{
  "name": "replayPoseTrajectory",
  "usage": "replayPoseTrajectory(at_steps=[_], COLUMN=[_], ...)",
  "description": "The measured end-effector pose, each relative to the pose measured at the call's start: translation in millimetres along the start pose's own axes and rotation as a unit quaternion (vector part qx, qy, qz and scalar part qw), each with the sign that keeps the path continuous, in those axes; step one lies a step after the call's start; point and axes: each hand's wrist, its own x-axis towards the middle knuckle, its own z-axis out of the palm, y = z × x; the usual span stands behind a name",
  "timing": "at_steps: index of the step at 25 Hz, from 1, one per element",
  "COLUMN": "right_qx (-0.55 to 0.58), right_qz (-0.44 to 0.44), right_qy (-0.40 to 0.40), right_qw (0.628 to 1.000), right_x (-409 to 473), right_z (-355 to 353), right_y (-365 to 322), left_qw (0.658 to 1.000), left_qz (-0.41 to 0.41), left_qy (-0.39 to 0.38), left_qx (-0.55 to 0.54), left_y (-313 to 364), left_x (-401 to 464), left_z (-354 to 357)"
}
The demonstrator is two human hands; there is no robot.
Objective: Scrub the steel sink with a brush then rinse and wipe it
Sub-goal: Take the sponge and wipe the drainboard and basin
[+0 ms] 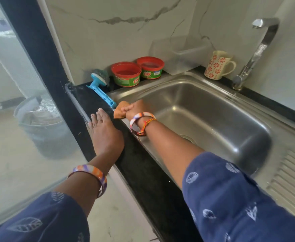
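The steel sink (213,109) is set in a black counter, its basin bare and its drain partly hidden by my right forearm. My right hand (134,109) grips an orange cloth (121,110) at the sink's near-left rim corner. My left hand (103,131) rests flat on the black counter's front edge with its fingers straight, just left of the cloth. A blue-handled brush (100,89) with a steel-wool head lies on the counter at the sink's far-left corner, its handle end close to the cloth.
Two red-rimmed green tubs (126,74) (150,67) of dish soap stand behind the sink. A clear plastic box (179,53) and a flowered mug (218,65) sit at the back. The steel tap (258,49) rises at the far right. A ribbed drainboard (290,175) lies right. A bucket (43,130) shows through the glass at left.
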Motion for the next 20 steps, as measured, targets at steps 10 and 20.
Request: replayPoseTrajectory(at_steps=[10, 20], right_qx=[0.243, -0.171], right_qz=[0.044, 0.006], right_qy=[-0.034, 0.028], right_qw=[0.968, 0.985], right_x=[-145, -265], right_z=[-121, -115], right_y=[102, 155], left_qw=[0.998, 0.990], left_qz=[0.059, 0.126], left_qy=[0.008, -0.036], left_qx=[-0.001, 0.042], left_y=[2, 13], left_x=[-3, -18], left_z=[-4, -19])
